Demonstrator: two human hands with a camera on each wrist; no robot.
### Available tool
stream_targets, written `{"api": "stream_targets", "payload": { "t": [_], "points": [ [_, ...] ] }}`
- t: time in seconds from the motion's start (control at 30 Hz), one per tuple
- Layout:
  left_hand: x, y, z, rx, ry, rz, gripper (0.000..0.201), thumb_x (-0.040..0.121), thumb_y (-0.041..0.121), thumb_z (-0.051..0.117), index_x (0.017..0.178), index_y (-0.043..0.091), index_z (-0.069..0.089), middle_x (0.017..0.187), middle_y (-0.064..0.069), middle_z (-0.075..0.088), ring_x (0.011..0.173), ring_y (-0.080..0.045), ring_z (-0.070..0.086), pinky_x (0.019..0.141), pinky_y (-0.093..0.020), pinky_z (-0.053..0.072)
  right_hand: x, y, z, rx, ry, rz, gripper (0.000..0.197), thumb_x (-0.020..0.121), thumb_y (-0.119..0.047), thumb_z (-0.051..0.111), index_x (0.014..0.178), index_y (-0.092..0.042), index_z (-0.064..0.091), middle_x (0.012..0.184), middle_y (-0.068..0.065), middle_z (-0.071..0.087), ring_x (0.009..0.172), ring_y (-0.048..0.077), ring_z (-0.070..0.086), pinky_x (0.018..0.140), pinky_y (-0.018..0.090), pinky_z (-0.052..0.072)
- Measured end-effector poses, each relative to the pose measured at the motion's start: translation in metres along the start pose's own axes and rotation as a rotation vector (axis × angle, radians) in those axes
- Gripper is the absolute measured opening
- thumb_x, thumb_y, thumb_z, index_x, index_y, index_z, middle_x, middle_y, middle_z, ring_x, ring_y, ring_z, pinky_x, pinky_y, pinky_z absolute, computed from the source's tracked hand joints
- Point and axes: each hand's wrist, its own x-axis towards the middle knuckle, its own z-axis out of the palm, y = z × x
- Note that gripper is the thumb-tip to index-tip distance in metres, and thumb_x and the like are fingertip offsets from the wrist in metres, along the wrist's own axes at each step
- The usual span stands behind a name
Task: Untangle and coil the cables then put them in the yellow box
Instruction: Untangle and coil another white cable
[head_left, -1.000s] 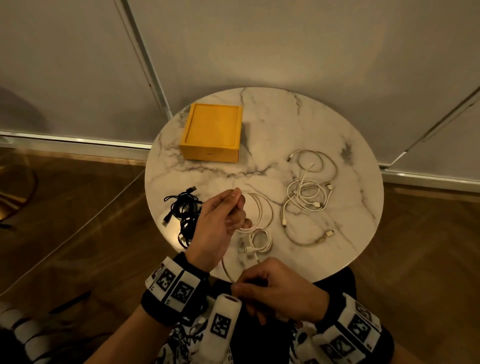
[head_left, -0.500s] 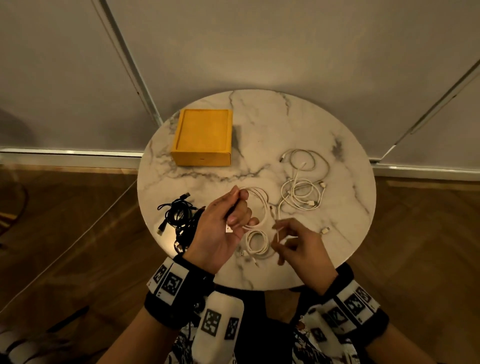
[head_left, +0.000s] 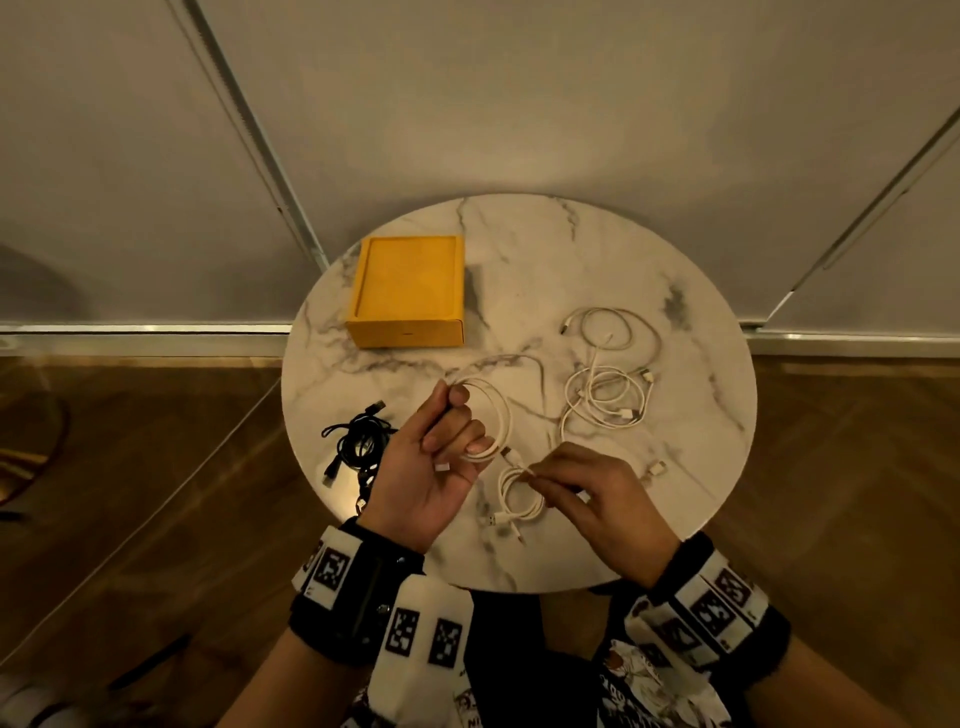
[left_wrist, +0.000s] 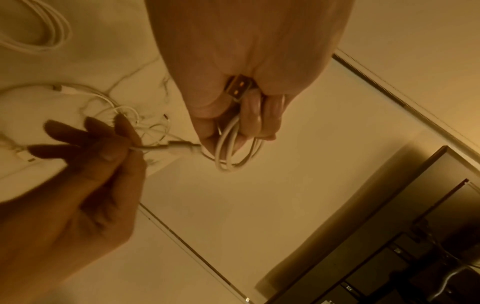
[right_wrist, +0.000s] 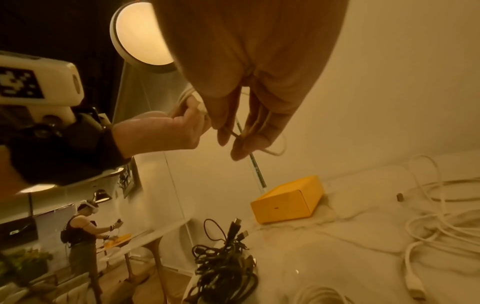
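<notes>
My left hand (head_left: 451, 441) hovers over the near part of the marble table (head_left: 550, 280) and grips a coil of white cable (head_left: 496, 415). The left wrist view has the loops (left_wrist: 233, 148) hanging from its curled fingers, with a USB plug (left_wrist: 237, 88) tucked in the palm. My right hand (head_left: 535, 475) pinches the loose end of that cable (left_wrist: 179, 147) just right of the coil. The yellow box (head_left: 408, 291) sits closed at the back left. Tangled white cables (head_left: 608, 395) lie to the right. A black cable bundle (head_left: 358, 441) lies at the left edge.
A small coiled white cable (head_left: 519, 501) lies on the table below my hands. The round table stands against a grey wall, with wooden floor on both sides. The right wrist view shows the box (right_wrist: 288, 203), the black bundle (right_wrist: 226, 257) and a second person far off.
My right hand has risen from below the table's near edge to the coil and now pinches the cable's end. The left hand has kept hold of the loops.
</notes>
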Motion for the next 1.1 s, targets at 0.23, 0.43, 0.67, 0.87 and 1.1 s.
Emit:
{"api": "stream_targets", "payload": {
  "t": [0.23, 0.43, 0.67, 0.87, 1.1],
  "points": [
    [0.004, -0.022, -0.001, 0.213, 0.096, -0.018, 0.026, 0.094, 0.027, 0.041, 0.077, 0.009, 0.05, 0.038, 0.01, 0.028, 0.032, -0.003, 0.027, 0.047, -0.02, 0.043, 0.009, -0.018, -0.006, -0.019, 0.042, -0.105, 0.017, 0.095, -0.016, 0.057, 0.103, -0.014, 0.072, 0.094, -0.001, 0.062, 0.081, 0.011, 0.06, 0.07, 0.023, 0.045],
    [0.008, -0.034, -0.007, 0.641, 0.176, 0.348, 0.029, 0.1, 0.021, 0.041, 0.076, 0.007, 0.049, 0.049, 0.007, 0.031, 0.044, -0.006, 0.027, 0.05, -0.02, 0.03, 0.008, -0.033, -0.005, 0.773, 0.127, 0.292, 0.044, 0.086, -0.015, 0.065, 0.128, -0.01, 0.054, 0.107, 0.01, 0.071, 0.1, 0.023, 0.067, 0.08, 0.032, 0.056],
    [0.009, -0.044, -0.007, 1.065, 0.042, 0.53, 0.035, 0.101, 0.025, 0.039, 0.075, 0.003, 0.047, 0.054, 0.01, 0.034, 0.051, -0.01, 0.027, 0.051, -0.021, 0.028, 0.021, -0.028, -0.007, 0.437, 0.316, 0.272, 0.018, 0.087, -0.022, 0.064, 0.099, -0.01, 0.068, 0.084, 0.006, 0.073, 0.07, 0.02, 0.072, 0.058, 0.019, 0.048],
    [0.014, -0.039, -0.013, 0.906, 0.155, 0.507, 0.034, 0.103, 0.015, 0.037, 0.071, 0.009, 0.046, 0.057, 0.007, 0.033, 0.05, -0.005, 0.028, 0.049, -0.017, 0.027, 0.022, -0.03, -0.029, 0.677, 0.456, 0.228, 0.023, 0.09, -0.016, 0.056, 0.081, 0.004, 0.064, 0.085, 0.019, 0.072, 0.081, 0.03, 0.069, 0.066, 0.027, 0.048],
    [0.033, 0.003, -0.018, 0.496, 0.313, 0.45, 0.03, 0.104, 0.013, 0.034, 0.078, 0.009, 0.048, 0.045, 0.01, 0.036, 0.039, -0.005, 0.028, 0.047, -0.02, 0.038, -0.019, -0.019, -0.039, 0.789, -0.033, 0.214, 0.051, 0.087, -0.035, 0.065, 0.071, 0.013, 0.056, 0.067, 0.022, 0.062, 0.054, 0.033, 0.056, 0.057, 0.036, 0.045]
  ]
}}
